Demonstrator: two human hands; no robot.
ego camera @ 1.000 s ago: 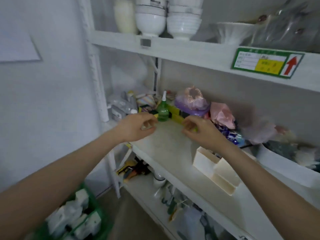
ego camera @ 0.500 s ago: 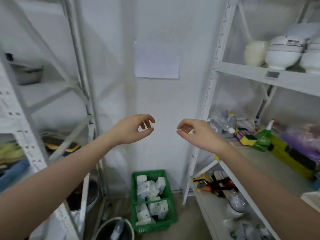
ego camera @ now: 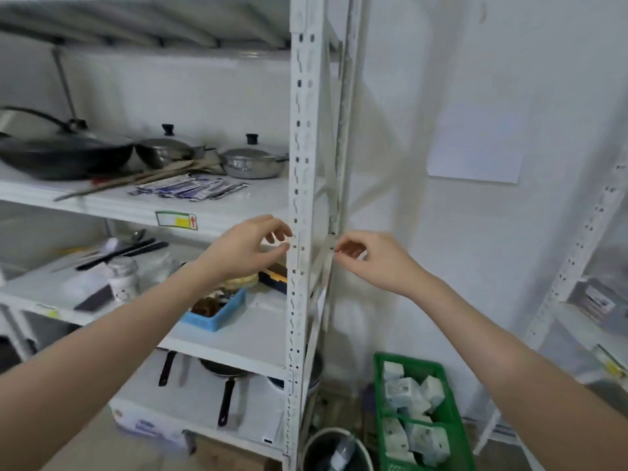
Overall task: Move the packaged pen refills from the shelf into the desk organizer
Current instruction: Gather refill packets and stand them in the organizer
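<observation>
Both hands, left (ego camera: 243,253) and right (ego camera: 377,260), loosely curled and empty; refills (ego camera: 190,189) on shelf (ego camera: 238,212) look light, slippery (pinch pack edges).

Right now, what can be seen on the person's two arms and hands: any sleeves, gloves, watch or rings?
Both forearms are bare up to the frame edge, with no sleeves in view. The left hand and right hand wear no gloves. No watch, bracelet or ring shows on either side.
</observation>
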